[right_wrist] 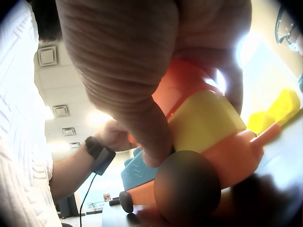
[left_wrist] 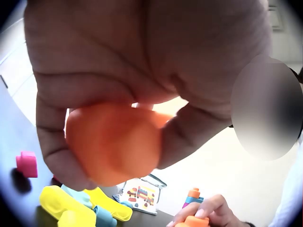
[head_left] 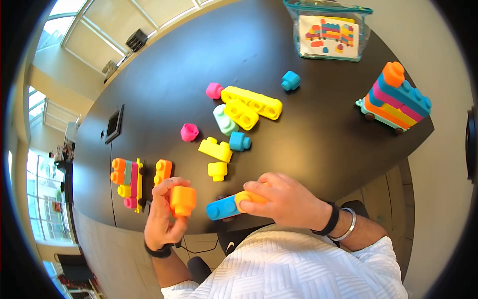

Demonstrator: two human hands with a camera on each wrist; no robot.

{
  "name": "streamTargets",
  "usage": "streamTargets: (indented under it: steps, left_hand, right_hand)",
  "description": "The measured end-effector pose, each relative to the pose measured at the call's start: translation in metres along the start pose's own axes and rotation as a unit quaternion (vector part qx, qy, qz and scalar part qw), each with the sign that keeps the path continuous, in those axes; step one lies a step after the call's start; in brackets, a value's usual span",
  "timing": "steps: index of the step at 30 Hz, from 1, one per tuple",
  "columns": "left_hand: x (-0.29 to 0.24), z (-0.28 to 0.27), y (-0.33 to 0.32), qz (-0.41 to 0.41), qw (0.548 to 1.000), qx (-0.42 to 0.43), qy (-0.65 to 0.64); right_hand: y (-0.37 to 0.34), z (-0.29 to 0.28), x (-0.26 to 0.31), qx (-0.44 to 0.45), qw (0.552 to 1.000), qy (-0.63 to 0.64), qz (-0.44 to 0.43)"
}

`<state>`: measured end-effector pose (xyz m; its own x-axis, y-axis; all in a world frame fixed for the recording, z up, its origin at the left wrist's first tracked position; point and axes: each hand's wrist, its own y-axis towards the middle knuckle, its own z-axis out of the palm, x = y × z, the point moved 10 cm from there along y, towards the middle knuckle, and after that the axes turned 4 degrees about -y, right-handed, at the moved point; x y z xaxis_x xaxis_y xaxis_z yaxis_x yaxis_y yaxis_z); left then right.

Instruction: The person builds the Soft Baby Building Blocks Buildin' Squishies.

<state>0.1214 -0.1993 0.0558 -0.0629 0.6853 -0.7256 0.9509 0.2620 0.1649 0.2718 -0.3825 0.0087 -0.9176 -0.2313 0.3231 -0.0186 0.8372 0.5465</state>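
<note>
My left hand [head_left: 162, 217] grips a chunky orange toy building block [head_left: 182, 202] between thumb and fingers, raised near the table's front edge. In the left wrist view that orange block [left_wrist: 116, 144] fills the grasp. To the right, my right hand [head_left: 289, 202] pinches another orange block [right_wrist: 182, 85] from above. Under it sits a yellow block [right_wrist: 206, 123] on an orange base [right_wrist: 236, 158] with dark wheels [right_wrist: 187, 187]. Beside the yellow one, a blue block [head_left: 220, 208] covers the base's left end. Fingers hide part of the stack in the head view.
Loose yellow blocks [head_left: 241, 114], pink blocks [head_left: 189, 132] and blue blocks [head_left: 240, 141] lie mid-table. A wheeled stack on a yellow base [head_left: 139, 184] and an orange block [head_left: 163, 172] are left. A taller wheeled stack [head_left: 396, 102] stands right, a clear bag [head_left: 328, 35] behind.
</note>
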Motion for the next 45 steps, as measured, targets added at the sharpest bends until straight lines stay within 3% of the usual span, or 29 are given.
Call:
streamTargets:
  steps: [2, 4, 5, 7, 10, 14, 18, 20, 27, 30, 32, 34, 36, 39, 42, 44, 45]
  left_hand:
    - [-0.001, 0.014, -0.014, 0.016, 0.996, -0.001, -0.089]
    - [-0.014, 0.029, -0.011, 0.076, 0.997, -0.012, -0.027]
    - [-0.018, 0.030, -0.010, 0.073, 0.997, -0.018, -0.028]
    - [-0.018, 0.041, -0.006, 0.027, 0.995, 0.022, 0.092]
    - [-0.021, 0.048, 0.001, 0.026, 0.997, 0.004, 0.079]
    - [-0.028, 0.056, 0.012, 0.027, 0.985, 0.009, 0.170]
    - [-0.021, 0.063, 0.012, 0.016, 0.987, 0.013, 0.161]
    - [-0.010, 0.070, 0.009, -0.037, 0.984, 0.029, 0.174]
    - [-0.008, 0.071, 0.007, -0.044, 0.983, 0.034, 0.173]
    - [0.000, 0.066, 0.010, -0.048, 0.987, 0.099, 0.120]
    - [0.009, 0.062, 0.010, 0.037, 0.987, 0.156, 0.011]
    - [0.029, 0.046, 0.021, -0.043, 0.981, 0.146, -0.121]
    - [0.032, 0.027, 0.041, -0.009, 0.996, 0.088, 0.027]
    - [0.059, 0.045, 0.049, -0.055, 0.989, 0.117, 0.063]
    - [0.053, 0.067, 0.053, 0.003, 0.979, 0.143, 0.143]
    - [0.051, 0.067, 0.058, 0.022, 0.985, 0.114, 0.125]
    - [0.056, 0.061, 0.058, -0.006, 0.990, 0.090, 0.106]
  right_hand:
    - [0.000, 0.001, 0.001, 0.002, 1.000, 0.020, 0.000]
    - [0.000, 0.002, -0.001, 0.009, 1.000, 0.015, 0.010]
    - [0.001, 0.004, 0.000, 0.013, 1.000, 0.017, 0.005]
    - [0.000, 0.004, -0.002, 0.007, 1.000, 0.028, 0.012]
    - [0.000, 0.002, -0.004, 0.006, 0.999, 0.032, 0.022]
    - [-0.001, 0.002, -0.004, 0.004, 0.999, 0.034, 0.016]
    - [0.000, 0.002, -0.004, 0.007, 0.999, 0.036, 0.016]
    - [0.000, 0.003, -0.006, 0.008, 0.999, 0.034, 0.018]
    - [-0.001, 0.003, -0.007, -0.002, 0.999, 0.039, 0.013]
    - [-0.002, 0.003, -0.006, -0.009, 0.999, 0.044, 0.014]
    - [-0.002, 0.003, -0.006, -0.016, 0.999, 0.048, 0.017]
    - [-0.002, 0.003, -0.005, -0.015, 0.999, 0.044, 0.011]
    - [-0.002, 0.003, -0.006, -0.011, 0.999, 0.042, 0.013]
    - [-0.002, 0.003, -0.006, -0.014, 0.999, 0.040, 0.007]
    - [-0.002, 0.002, -0.005, -0.018, 0.999, 0.034, -0.002]
    - [-0.003, 0.003, -0.004, -0.014, 0.999, 0.030, -0.004]
    - [-0.003, 0.006, -0.003, -0.001, 1.000, 0.023, -0.002]
